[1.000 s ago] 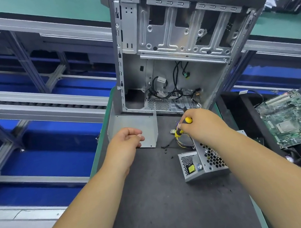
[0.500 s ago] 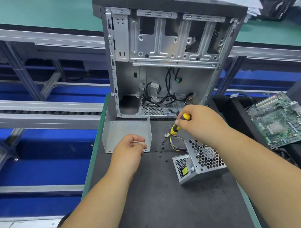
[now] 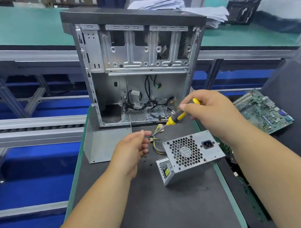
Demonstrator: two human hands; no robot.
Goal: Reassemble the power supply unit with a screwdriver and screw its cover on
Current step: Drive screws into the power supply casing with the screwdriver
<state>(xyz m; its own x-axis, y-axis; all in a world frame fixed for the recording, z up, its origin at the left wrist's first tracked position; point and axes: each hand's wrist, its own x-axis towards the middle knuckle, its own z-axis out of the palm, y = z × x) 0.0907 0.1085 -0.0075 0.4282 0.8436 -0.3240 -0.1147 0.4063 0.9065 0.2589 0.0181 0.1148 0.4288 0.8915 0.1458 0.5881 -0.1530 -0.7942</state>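
I am holding the screwdriver [image 3: 179, 115] in my right hand [image 3: 209, 111], fingers wrapped round its yellow-and-black handle, shaft angling down and to the left. My left hand [image 3: 131, 150] is pinching a small dark screw [image 3: 149, 138] between thumb and fingertips, right at the driver tip. The step in hand, as I judge it, is seating the screw on the bit before carrying it to the unit.

The power supply unit [image 3: 187, 155] is lying on the dark mat [image 3: 158, 208], just right of and nearer than my left hand, fan grille facing up, its wire bundle [image 3: 157, 143] trailing toward the far side. The bent metal cover [image 3: 104, 144] is standing apart on the left, against the open computer case [image 3: 136, 68]; it is not yet on the unit.

Notes for doing this well: I am keeping the driver steady and moving only the screw; the head should sit square on the tip. Loose screws [image 3: 150, 164] are scattered on the mat, so a drop risks confusion.
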